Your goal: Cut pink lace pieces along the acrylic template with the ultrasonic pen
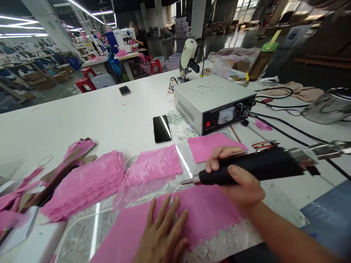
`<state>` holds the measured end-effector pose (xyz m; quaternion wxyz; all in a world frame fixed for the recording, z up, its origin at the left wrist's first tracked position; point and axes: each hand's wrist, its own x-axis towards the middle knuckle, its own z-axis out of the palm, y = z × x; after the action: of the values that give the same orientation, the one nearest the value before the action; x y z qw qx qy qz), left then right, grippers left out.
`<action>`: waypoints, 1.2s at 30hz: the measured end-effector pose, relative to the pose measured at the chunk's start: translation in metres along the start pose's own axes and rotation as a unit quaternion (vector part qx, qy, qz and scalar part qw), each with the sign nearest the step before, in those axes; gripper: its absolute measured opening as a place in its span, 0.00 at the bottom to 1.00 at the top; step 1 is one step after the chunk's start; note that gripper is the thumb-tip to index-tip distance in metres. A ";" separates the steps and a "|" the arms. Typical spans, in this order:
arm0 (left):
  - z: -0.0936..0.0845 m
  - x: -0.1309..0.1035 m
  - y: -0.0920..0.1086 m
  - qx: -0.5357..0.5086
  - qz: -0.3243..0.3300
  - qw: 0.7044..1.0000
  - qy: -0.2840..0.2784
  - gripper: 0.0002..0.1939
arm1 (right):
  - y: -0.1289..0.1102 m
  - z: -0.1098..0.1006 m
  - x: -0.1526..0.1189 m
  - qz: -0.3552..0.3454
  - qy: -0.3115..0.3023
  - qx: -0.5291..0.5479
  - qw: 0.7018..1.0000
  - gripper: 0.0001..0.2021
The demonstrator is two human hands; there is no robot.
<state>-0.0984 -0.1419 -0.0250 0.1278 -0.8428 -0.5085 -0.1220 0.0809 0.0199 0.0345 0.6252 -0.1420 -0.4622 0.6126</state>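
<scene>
My right hand (241,182) grips a black ultrasonic welding gun (255,166) with a tapered metal tip. Its tip points left, just above the upper edge of a pink fabric piece (205,208). Fingers spread, my left hand (164,233) lies flat where this piece meets another pink fabric piece (128,230) on its left. Both rest on a clear-covered work mat (82,230). Beyond them are a pink lace piece (156,164) and another flat pink piece (210,144). A stack of pink lace pieces (93,182) lies to the left.
A grey control box (214,91) with a dial and cables stands at the back right. A black phone (162,128) lies beside tangled thread (181,124). A glass jar (326,106) and brown bottle (260,62) are at right. Someone sits at a distant sewing machine (120,38).
</scene>
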 end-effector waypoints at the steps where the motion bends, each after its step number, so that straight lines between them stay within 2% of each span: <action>1: 0.001 0.000 -0.001 0.001 0.002 1.000 0.008 0.21 | -0.008 -0.005 0.004 -0.011 0.026 -0.010 1.000 0.05; 3: 0.003 0.000 -0.004 0.002 0.005 1.000 0.025 0.20 | -0.022 -0.018 0.010 -0.028 0.058 -0.041 0.997 0.05; 6: 0.006 0.000 -0.007 0.009 0.007 0.999 0.041 0.20 | -0.036 -0.038 0.009 -0.034 0.066 -0.084 0.994 0.05; 11: 0.010 -0.002 -0.009 0.023 0.004 0.999 0.037 0.22 | -0.038 -0.057 0.000 -0.041 0.092 -0.104 0.989 0.05; 21: 0.009 -0.007 -0.009 0.043 0.008 0.999 0.004 0.26 | -0.035 -0.062 0.000 -0.049 0.107 -0.107 0.987 0.06; 36: 0.011 -0.005 -0.010 0.043 0.010 0.999 0.014 0.24 | -0.033 -0.060 0.000 -0.065 0.083 -0.122 0.987 0.05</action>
<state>-0.1086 -0.1377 -0.0364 0.1723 -0.8396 -0.5032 -0.1108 0.1470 0.0362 0.0274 0.6776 -0.2373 -0.4883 0.4960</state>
